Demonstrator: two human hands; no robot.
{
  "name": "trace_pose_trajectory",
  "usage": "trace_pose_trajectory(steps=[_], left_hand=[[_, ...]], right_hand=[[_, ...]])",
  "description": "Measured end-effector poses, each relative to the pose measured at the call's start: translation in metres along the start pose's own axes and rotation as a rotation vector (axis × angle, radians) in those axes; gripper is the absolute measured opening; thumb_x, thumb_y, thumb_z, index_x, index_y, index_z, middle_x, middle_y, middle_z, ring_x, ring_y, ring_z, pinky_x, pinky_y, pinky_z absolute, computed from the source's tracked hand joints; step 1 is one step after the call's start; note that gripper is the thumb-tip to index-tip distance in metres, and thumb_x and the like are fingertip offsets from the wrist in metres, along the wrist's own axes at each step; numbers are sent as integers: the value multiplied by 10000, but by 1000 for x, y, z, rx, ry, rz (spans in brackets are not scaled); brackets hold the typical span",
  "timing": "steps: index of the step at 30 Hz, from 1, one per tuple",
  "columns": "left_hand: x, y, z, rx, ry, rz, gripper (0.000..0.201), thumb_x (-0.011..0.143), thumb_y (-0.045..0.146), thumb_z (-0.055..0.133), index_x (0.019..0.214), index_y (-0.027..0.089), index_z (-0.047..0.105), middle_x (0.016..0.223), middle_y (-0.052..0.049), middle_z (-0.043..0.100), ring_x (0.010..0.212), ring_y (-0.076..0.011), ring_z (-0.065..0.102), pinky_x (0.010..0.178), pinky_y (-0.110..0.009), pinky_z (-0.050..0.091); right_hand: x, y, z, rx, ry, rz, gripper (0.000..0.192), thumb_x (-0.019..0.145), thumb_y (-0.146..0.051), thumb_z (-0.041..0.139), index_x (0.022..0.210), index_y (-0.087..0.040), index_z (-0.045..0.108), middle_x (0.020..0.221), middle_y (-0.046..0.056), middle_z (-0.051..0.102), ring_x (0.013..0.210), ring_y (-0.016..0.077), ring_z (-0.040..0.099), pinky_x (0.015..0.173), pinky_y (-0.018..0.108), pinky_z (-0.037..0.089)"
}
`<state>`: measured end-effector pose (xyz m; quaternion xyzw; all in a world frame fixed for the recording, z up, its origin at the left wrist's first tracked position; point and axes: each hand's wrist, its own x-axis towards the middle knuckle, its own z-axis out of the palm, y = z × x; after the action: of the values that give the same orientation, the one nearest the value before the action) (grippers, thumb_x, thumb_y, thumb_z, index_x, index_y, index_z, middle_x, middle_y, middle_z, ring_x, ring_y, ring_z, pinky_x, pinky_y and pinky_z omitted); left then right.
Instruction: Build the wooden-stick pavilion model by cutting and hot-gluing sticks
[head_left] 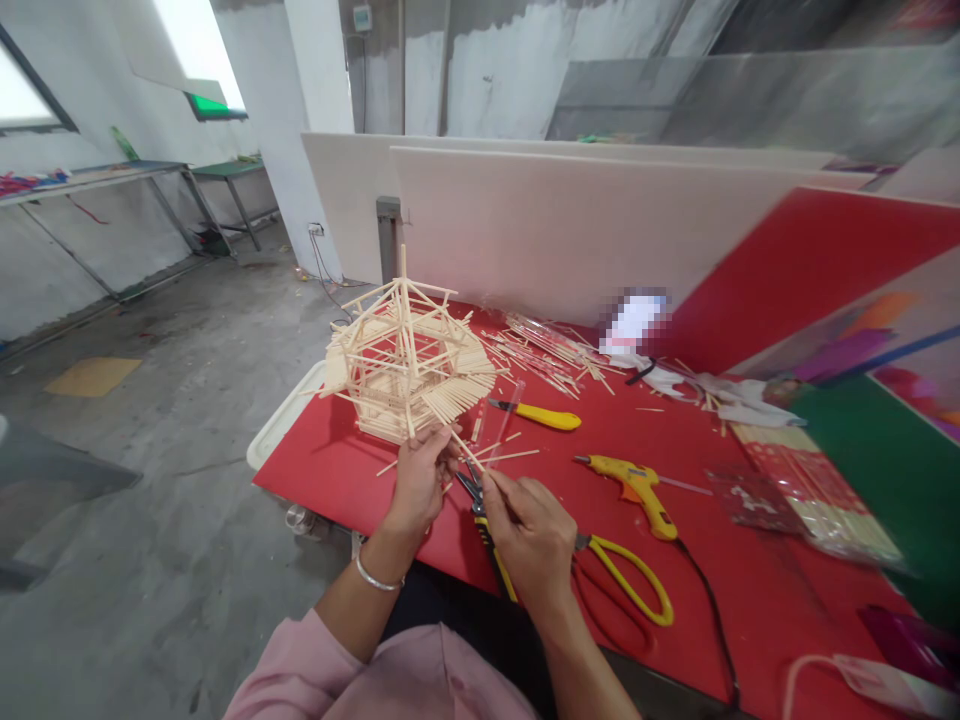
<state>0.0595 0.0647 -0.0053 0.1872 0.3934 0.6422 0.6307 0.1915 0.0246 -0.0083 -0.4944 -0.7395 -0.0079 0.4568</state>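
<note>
My stick house (405, 365) has walls and most of its roof. Just below it, my left hand (420, 480) and right hand (529, 530) pinch one more thin stick (469, 452).

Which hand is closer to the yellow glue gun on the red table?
Right. The right hand sits just left of the yellow glue gun, pinching a thin wooden stick. The left hand is farther left, by the wooden stick house model.

Both hands meeting over red surface (360, 480): left hand (418, 480) and right hand (529, 535) pinching thin stick (466, 450) beside stick-built model (401, 365). Pliers (480, 515) under right hand; glue gun (634, 488), scissors (626, 580) nearby.
</note>
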Motion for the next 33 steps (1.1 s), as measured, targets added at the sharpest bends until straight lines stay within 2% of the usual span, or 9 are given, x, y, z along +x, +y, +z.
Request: trace_pose_trajectory(steps=[6, 13, 19, 21, 23, 26, 30, 33], left_hand=[[-1, -1, 1, -21, 31, -35, 341, 625, 373, 785, 846, 125, 708, 551, 26, 575, 398, -34, 454, 366, -157, 241], [-3, -2, 2, -46, 60, -13, 324, 609, 364, 803, 806, 125, 708, 530, 34, 562, 403, -29, 455, 392, -149, 293], [-2, -1, 3, -38, 66, -8, 303, 597, 334, 806, 795, 125, 709, 529, 31, 562, 413, -31, 452, 403, -147, 312], [-2, -1, 3, -36, 74, -7, 283, 595, 328, 807, 768, 132, 700, 528, 31, 565, 415, -35, 457, 398, -148, 309], [-1, -2, 3, -41, 67, 0, 254, 601, 319, 805, 734, 139, 684, 529, 30, 569, 414, -39, 461, 388, -151, 299], [-1, -3, 2, -49, 54, 1, 232, 616, 307, 798, 716, 142, 669, 527, 31, 570, 407, -42, 462, 374, -156, 280], [0, -3, 3, -48, 52, -2, 255, 620, 300, 795, 772, 130, 680, 530, 35, 568, 406, -39, 463, 373, -155, 274], [-1, -2, 4, -50, 62, -2, 274, 614, 305, 800, 775, 122, 673, 528, 38, 567, 405, -38, 466, 367, -153, 265]], right_hand=[[0, 0, 1, 9, 0, 15, 171, 887, -248, 568, 939, -198, 723, 718, 35, 693, 609, 124, 597, 640, 252, 467], [-1, 1, -1, 43, -11, 22, 154, 882, -240, 581, 940, -191, 714, 722, 36, 681, 628, 133, 580, 658, 261, 461], [-3, 5, -19, 212, -142, 131, 351, 954, -329, 395, 1160, -188, 643, 778, 49, 645, 708, 162, 590, 658, 288, 468], [-7, 15, -23, 169, -120, 198, 349, 952, -345, 402, 1142, -185, 648, 807, 53, 659, 727, 162, 607, 660, 282, 479], [-14, 29, -25, 51, -121, 230, 298, 932, -357, 463, 1049, -194, 683, 849, 57, 690, 764, 167, 635, 691, 281, 492], [-31, 50, -26, -117, -225, 207, 278, 913, -391, 498, 943, -212, 708, 899, 56, 719, 837, 195, 666, 722, 297, 504], [-56, 61, -33, -206, -398, 220, 335, 893, -478, 505, 1028, -235, 691, 965, 55, 707, 882, 208, 663, 731, 311, 513], [-70, 56, -37, -291, -477, 197, 505, 839, -573, 535, 1172, -207, 640, 1165, 110, 644, 1049, 268, 604, 851, 380, 493]])
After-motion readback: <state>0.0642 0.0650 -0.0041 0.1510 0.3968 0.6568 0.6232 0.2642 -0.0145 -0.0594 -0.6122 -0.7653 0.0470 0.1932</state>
